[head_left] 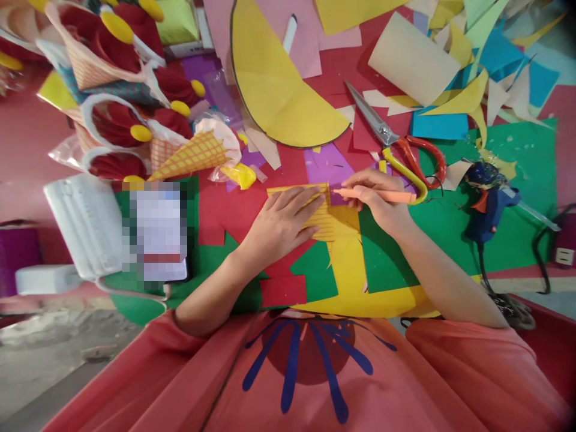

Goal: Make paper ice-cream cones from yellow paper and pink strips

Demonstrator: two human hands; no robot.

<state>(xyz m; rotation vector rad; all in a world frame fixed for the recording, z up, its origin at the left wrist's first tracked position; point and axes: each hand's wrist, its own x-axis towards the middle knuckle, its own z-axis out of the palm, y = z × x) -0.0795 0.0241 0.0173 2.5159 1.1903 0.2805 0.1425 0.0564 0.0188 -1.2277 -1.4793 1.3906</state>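
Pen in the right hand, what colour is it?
The pen is light orange, in the head view.

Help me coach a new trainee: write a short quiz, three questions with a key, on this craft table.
1. Which hand holds the orange marker?
2. Fill in: the blue glue gun lies on ____ paper.
3. What lies under the left hand: (a) striped yellow paper, (b) scissors, (c) phone?

Key: 1. The right hand. 2. Green. 3. (a).

Pinkish-red tabletop (27,135); mottled grey floor (40,360) lower left; soft light.
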